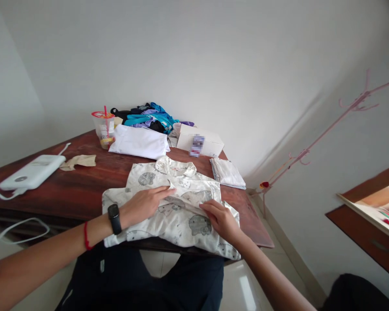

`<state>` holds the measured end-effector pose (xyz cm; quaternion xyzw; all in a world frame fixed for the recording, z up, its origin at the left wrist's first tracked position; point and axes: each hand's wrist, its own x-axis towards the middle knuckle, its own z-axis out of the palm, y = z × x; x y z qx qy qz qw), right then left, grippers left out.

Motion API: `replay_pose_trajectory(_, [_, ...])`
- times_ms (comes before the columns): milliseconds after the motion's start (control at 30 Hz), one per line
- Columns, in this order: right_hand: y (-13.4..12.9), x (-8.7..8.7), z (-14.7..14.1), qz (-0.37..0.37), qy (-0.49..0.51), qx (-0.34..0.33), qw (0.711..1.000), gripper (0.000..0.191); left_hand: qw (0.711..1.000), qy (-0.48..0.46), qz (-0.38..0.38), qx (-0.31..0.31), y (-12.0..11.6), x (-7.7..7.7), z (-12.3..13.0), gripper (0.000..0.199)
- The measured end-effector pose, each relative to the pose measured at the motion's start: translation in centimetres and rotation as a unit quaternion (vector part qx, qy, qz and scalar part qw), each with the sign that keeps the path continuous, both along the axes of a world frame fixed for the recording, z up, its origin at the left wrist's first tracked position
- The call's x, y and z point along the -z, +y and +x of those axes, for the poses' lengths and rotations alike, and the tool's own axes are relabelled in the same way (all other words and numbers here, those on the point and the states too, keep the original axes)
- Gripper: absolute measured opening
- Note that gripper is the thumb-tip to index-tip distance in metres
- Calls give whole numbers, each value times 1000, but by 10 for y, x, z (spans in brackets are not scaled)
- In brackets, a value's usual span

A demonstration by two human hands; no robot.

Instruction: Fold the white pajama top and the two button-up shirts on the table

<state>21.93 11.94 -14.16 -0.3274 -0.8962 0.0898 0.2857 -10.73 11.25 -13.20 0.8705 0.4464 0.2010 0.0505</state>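
A white short-sleeved shirt with grey animal prints lies spread at the table's front edge, its collar pointing away from me. My left hand reaches across its upper front, with the fingertips closed on a raised fold of cloth near the middle. Lower on the right side, my right hand pinches the shirt's front edge between thumb and fingers. Between both hands the cloth is lifted into a loose ridge. The underside of my left fingers is hidden.
On the wooden table are a white power bank with cable, a brown scrap, a plastic cup, folded white cloth, piled clothes, a white box and a folded garment. A pink coat stand leans right.
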Motion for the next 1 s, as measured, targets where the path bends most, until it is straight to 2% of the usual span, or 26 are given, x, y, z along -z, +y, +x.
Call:
replay_pose_trajectory(133, [-32,17,10,111,-41,-49,992,34,986,72,60,141,-28,-1,-8,52])
replay_pose_trajectory(233, [-44,28,14,119,-31,-8,992,27,972,114,101,180,-46,0,-12,61])
replay_pose_trajectory(300, [-47,34,11,96,-26,46,994,36,972,131,117,154,-53,4,-13,75])
replay_pose_trajectory(433, [-49,37,-7,64,-52,120,989,63,992,95,81,16,-54,13,-3,88])
replay_pose_trajectory(533, [-50,34,-28,61,-56,136,987,50,998,41,42,-39,-52,13,13,90])
replay_pose_trajectory(633, [-49,29,-42,58,-40,145,987,41,999,-12,29,-44,-53,8,31,89])
replay_pose_trajectory(800, [-36,18,-45,54,-34,146,987,52,999,-32,22,11,-50,-2,49,77])
replay_pose_trajectory(900, [-27,10,-43,43,-32,153,987,57,1000,-20,6,7,-44,-7,53,70])
replay_pose_trajectory(1000, [-20,3,-44,33,-41,126,991,61,1000,-22,-6,0,-39,-10,54,69])
